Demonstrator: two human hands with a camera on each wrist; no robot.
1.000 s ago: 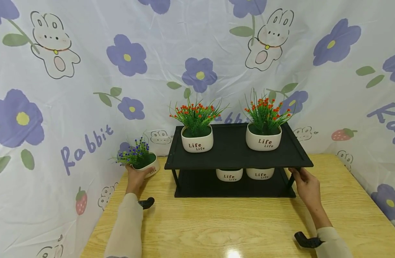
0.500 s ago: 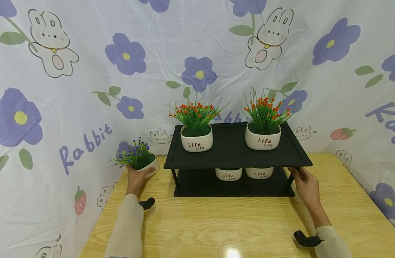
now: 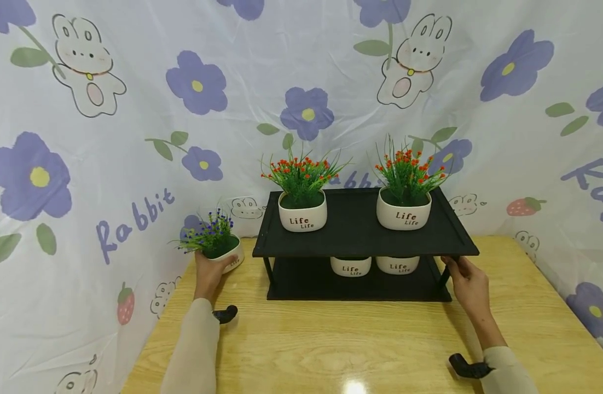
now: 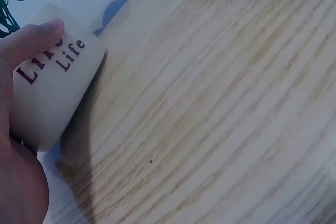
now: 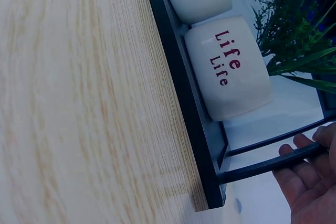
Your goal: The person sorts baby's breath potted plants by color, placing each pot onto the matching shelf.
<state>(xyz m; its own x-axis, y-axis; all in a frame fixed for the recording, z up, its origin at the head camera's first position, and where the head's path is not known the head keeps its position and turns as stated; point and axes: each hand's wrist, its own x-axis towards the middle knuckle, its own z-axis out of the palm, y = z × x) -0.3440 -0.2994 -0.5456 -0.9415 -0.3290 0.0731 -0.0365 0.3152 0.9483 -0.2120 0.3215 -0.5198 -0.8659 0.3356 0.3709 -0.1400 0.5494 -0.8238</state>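
Observation:
My left hand holds a white oval flowerpot with blue artificial flowers at the table's left side. In the left wrist view its thumb lies across the lettered front of the pot; the other fingers are mostly hidden. On the right, my right hand grips the front right post of a black two-tier shelf. Seen from the right wrist, the fingers curl around that thin post. Two white pots with red flowers, a left one and a right one, stand on the top tier.
Two more white pots, one near the middle and one to its right, sit on the lower tier, their tops hidden by the upper board in the head view. A patterned cloth hangs behind and beside the wooden table.

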